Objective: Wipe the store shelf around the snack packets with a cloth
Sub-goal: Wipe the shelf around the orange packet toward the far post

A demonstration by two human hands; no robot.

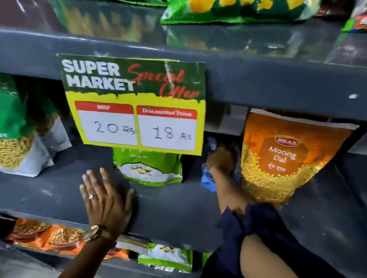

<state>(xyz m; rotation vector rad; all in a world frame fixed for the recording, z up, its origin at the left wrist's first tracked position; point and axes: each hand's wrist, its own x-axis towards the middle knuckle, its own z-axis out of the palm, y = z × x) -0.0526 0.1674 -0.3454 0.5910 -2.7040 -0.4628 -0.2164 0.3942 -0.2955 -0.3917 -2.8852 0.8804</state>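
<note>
The dark grey middle shelf (179, 211) holds a light green packet (150, 169), an orange Moong Dal packet (286, 158) and a green sev packet (1, 122). My right hand (222, 159) reaches deep between the light green and orange packets, shut on a blue checked cloth (207, 180) that presses on the shelf. My left hand (105, 198) lies flat on the shelf's front part, fingers spread, just left of the light green packet; it wears a ring and a wristwatch.
A green and yellow price sign (135, 104) hangs from the upper shelf's edge (279, 86). Green-yellow packets (232, 2) stand on the upper shelf. Orange packets (46, 235) and a green packet (166, 256) fill the lower shelf.
</note>
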